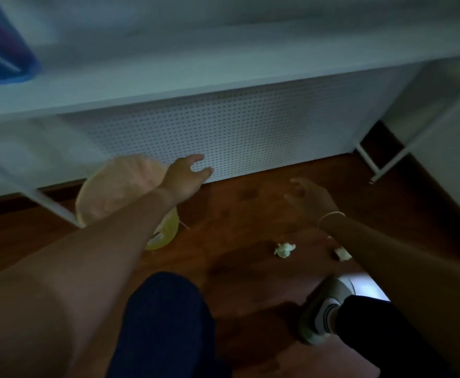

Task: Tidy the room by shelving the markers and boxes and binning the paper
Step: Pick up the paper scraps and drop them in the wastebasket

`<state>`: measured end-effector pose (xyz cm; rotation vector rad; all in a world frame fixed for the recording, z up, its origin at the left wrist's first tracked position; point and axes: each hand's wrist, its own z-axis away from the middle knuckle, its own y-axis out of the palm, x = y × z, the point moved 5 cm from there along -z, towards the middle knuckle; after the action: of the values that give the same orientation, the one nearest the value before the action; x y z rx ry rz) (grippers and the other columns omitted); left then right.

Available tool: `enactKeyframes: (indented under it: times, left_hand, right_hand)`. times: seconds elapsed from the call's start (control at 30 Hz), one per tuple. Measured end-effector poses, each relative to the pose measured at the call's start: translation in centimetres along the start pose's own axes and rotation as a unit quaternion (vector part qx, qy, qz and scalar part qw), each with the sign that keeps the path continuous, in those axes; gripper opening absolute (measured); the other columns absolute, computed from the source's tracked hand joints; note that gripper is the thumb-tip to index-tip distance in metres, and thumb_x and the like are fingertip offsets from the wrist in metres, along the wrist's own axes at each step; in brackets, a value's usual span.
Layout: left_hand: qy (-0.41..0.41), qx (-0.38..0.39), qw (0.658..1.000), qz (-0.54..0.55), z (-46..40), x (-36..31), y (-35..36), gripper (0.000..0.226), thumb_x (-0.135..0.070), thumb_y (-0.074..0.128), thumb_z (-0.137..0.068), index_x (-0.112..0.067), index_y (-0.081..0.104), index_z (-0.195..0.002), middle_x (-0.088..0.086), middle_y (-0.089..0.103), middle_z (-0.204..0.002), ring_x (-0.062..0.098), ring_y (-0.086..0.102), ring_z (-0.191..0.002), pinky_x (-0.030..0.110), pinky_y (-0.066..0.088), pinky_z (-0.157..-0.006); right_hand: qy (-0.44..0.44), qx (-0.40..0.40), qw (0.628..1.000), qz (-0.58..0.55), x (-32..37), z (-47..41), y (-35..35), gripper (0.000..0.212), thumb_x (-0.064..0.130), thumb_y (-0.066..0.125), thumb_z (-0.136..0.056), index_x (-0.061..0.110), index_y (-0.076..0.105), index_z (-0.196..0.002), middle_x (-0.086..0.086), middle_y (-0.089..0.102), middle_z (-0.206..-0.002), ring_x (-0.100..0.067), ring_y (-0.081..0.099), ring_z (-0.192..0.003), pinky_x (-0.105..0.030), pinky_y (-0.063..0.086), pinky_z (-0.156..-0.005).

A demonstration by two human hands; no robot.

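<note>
Two crumpled pale paper balls lie on the dark wooden floor: one [284, 250] in the middle, another [342, 254] partly hidden under my right forearm. A yellow bin [166, 236] with a pale liner [114, 189] stands at the left, behind my left arm. My left hand [186, 177] reaches out over the bin's right edge, fingers apart and holding nothing. My right hand [312, 199] hovers above the floor beyond the paper, fingers spread and empty. The view is dim and blurred.
A white shelf unit [223, 77] with a perforated lower panel [223, 132] spans the back. A blue container [2, 50] sits on the shelf at top left. White metal legs [381, 162] stand at the right. My knee [163, 317] and shoe [324, 309] are below.
</note>
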<state>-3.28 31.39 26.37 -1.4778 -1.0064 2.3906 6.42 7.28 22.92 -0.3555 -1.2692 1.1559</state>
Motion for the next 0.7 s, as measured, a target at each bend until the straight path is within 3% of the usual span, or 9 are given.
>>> enactKeyframes:
  times: [0.17,0.27,0.37,0.47,0.63,0.7]
  left_hand:
    - [0.037,0.123,0.987,-0.094,1.0,-5.2,11.3,0.051,-0.034,0.056,-0.094,-0.019,0.045,-0.142,0.004,0.041,-0.15,0.021,0.041,-0.136,0.026,0.03,-0.107]
    - [0.012,0.183,0.974,-0.136,1.8,-4.7,17.1,0.05,-0.036,0.06,-0.091,-0.024,0.049,-0.138,0.006,0.044,-0.147,0.023,0.048,-0.13,0.037,0.041,-0.109]
    - [0.011,0.242,0.949,-0.201,2.0,-4.0,23.9,0.05,-0.032,0.06,-0.091,-0.021,0.049,-0.139,0.007,0.043,-0.146,0.024,0.047,-0.131,0.04,0.039,-0.11]
    - [-0.001,0.267,0.937,-0.227,1.7,-2.3,28.9,0.049,-0.027,0.06,-0.092,-0.018,0.049,-0.138,0.008,0.041,-0.146,0.026,0.044,-0.132,0.038,0.038,-0.111]
    - [0.002,0.294,0.927,-0.234,-0.7,1.7,36.9,0.049,-0.025,0.061,-0.092,-0.014,0.049,-0.138,0.01,0.042,-0.145,0.026,0.042,-0.133,0.033,0.035,-0.107]
    - [0.001,0.296,0.925,-0.238,-2.0,3.6,39.3,0.051,-0.026,0.062,-0.091,-0.014,0.049,-0.139,0.01,0.042,-0.146,0.027,0.042,-0.133,0.036,0.036,-0.109]
  right_hand:
    - [0.066,-0.011,0.998,0.012,-11.0,1.5,-4.3,0.043,0.021,0.049,-0.094,0.011,0.045,-0.136,-0.01,0.046,-0.143,-0.029,0.046,-0.128,-0.035,0.034,-0.106]
    - [0.123,0.0,0.992,-0.022,-17.4,1.5,-3.9,0.044,0.023,0.05,-0.092,0.01,0.047,-0.133,-0.012,0.055,-0.131,-0.032,0.052,-0.121,-0.035,0.04,-0.098]
    - [0.187,0.025,0.981,-0.037,-24.7,1.0,-3.0,0.043,0.023,0.054,-0.088,0.007,0.051,-0.127,-0.017,0.056,-0.127,-0.035,0.053,-0.12,-0.035,0.042,-0.093]
    - [0.224,0.009,0.972,-0.066,-29.7,0.0,-1.8,0.045,0.03,0.058,-0.088,0.01,0.05,-0.128,-0.014,0.054,-0.132,-0.032,0.051,-0.122,-0.035,0.042,-0.1]
    - [0.255,0.013,0.963,-0.083,-36.6,-3.2,2.8,0.051,0.05,0.058,-0.083,0.015,0.059,-0.119,-0.007,0.062,-0.125,-0.026,0.06,-0.111,-0.028,0.043,-0.089]
    - [0.263,0.036,0.961,-0.074,-38.6,-4.7,5.3,0.057,0.05,0.058,-0.081,0.021,0.051,-0.129,-0.007,0.053,-0.136,-0.026,0.055,-0.119,-0.03,0.042,-0.096]
